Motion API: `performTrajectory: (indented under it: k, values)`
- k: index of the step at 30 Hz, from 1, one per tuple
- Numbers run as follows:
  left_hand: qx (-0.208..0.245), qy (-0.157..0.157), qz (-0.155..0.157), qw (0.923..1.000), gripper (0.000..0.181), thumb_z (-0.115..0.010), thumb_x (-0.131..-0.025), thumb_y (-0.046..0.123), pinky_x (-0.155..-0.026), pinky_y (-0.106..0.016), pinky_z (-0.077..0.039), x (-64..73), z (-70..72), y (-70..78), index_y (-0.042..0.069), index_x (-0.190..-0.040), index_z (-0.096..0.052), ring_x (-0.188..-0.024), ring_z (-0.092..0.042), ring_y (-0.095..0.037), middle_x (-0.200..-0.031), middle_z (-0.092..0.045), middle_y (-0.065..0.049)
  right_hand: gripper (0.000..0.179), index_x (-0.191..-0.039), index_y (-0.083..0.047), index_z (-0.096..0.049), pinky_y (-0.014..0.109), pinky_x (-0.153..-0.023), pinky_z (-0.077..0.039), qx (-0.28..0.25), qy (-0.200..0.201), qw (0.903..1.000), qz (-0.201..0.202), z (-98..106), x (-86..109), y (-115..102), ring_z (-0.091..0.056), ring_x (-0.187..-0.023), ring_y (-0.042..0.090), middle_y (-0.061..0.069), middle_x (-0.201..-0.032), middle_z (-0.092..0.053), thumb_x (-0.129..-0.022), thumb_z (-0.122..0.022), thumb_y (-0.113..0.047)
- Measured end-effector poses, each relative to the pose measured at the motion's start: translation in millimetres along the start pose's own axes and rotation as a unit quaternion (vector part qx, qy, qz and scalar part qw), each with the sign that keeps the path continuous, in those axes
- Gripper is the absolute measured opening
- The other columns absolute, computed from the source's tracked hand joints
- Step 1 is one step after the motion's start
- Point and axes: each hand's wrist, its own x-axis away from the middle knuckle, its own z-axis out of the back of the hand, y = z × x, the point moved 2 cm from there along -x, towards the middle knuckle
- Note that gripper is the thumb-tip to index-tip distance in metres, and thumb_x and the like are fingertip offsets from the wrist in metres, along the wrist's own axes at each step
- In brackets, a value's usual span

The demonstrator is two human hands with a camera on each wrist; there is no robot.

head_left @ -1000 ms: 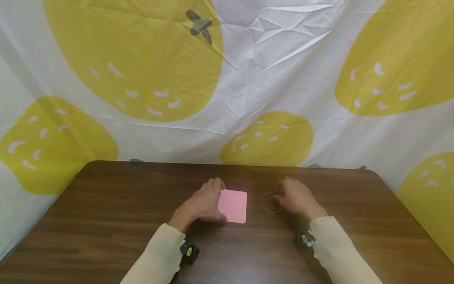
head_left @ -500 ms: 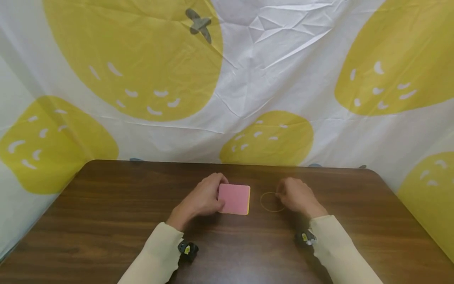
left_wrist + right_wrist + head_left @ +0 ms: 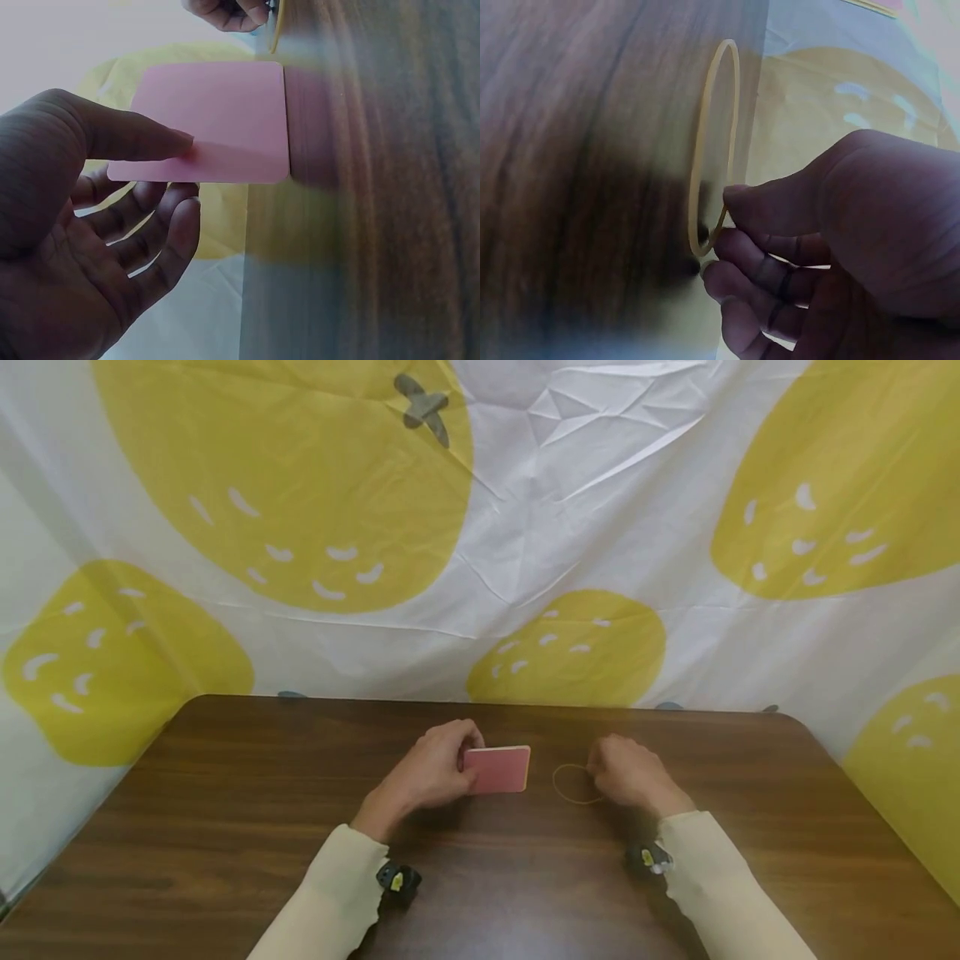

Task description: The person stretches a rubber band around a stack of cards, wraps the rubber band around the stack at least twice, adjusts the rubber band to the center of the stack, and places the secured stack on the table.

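Note:
A thin pink card stack (image 3: 498, 771) with rounded corners and a yellow edge is held by my left hand (image 3: 431, 768). In the left wrist view the thumb (image 3: 142, 139) presses on the pink face (image 3: 217, 105), with the other fingers behind and below. The stack is tipped up on edge, close over the wooden table. To its right, my right hand (image 3: 632, 772) pinches a yellow rubber band (image 3: 697, 150) between thumb and forefinger. The loop hangs open toward the card stack, and its other fingers are curled.
The brown wooden table (image 3: 480, 877) has rounded far corners. Behind it hangs a white cloth (image 3: 525, 560) printed with large yellow fruit. Dark wrist cameras are strapped at both cream sleeves (image 3: 315, 893).
My left hand has raised the card stack and tilted it from nearly flat to upright on edge. My right hand has shifted slightly right, still at the rubber band, whose loop looks narrower.

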Motion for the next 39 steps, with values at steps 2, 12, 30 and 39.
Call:
performTrajectory:
  k: [2, 12, 30, 39]
  values:
    - [0.004, -0.002, 0.001, 1.0000, 0.022, -0.076, -0.083, 0.003, -0.069, -0.032, -0.048, -0.4, 0.3, -0.4, 0.009, -0.099, -0.062, -0.079, -0.055, -0.018, -0.087, -0.058, -0.002, 0.025, -0.065, -0.016, -0.049, 0.034, -0.054, -0.037, -0.007, -0.001, 1.0000, 0.000, 1.7, 0.4, 0.3, -0.046, -0.060, 0.018, -0.002, -0.062, -0.045, -0.084, -0.055, 0.000]
    - [0.021, -0.016, -0.001, 0.9997, 0.016, -0.075, -0.087, 0.005, -0.067, -0.031, -0.051, -0.7, 0.7, -2.7, 0.007, -0.101, -0.068, -0.077, -0.058, -0.017, -0.087, -0.065, -0.003, 0.003, -0.092, -0.009, -0.070, 0.038, -0.066, -0.051, -0.088, 0.028, 0.9956, 0.019, 9.5, 2.2, 1.8, -0.059, -0.072, 0.017, -0.001, -0.083, -0.068, -0.090, -0.067, -0.009]
    - [-0.016, -0.015, -0.008, 0.9997, 0.012, -0.078, -0.088, 0.009, -0.069, -0.034, -0.048, -1.1, -2.9, -2.2, 0.009, -0.097, -0.070, -0.077, -0.056, -0.017, -0.083, -0.064, 0.000, 0.007, -0.086, -0.010, -0.075, 0.038, -0.072, -0.053, -0.110, -0.028, 0.9932, 0.027, 11.8, 3.2, -1.9, -0.061, -0.075, 0.014, -0.003, -0.082, -0.072, -0.085, -0.079, -0.016]
    - [-0.003, -0.011, -0.012, 0.9999, 0.011, -0.078, -0.087, 0.008, -0.064, -0.030, -0.048, -1.4, -6.3, -1.2, 0.007, -0.095, -0.069, -0.074, -0.055, -0.016, -0.080, -0.062, 0.000, 0.008, -0.082, -0.010, -0.073, 0.034, -0.063, -0.051, -0.115, -0.039, 0.9921, 0.032, 11.5, 4.6, -1.4, -0.059, -0.066, 0.014, -0.002, -0.075, -0.069, -0.082, -0.081, -0.008]
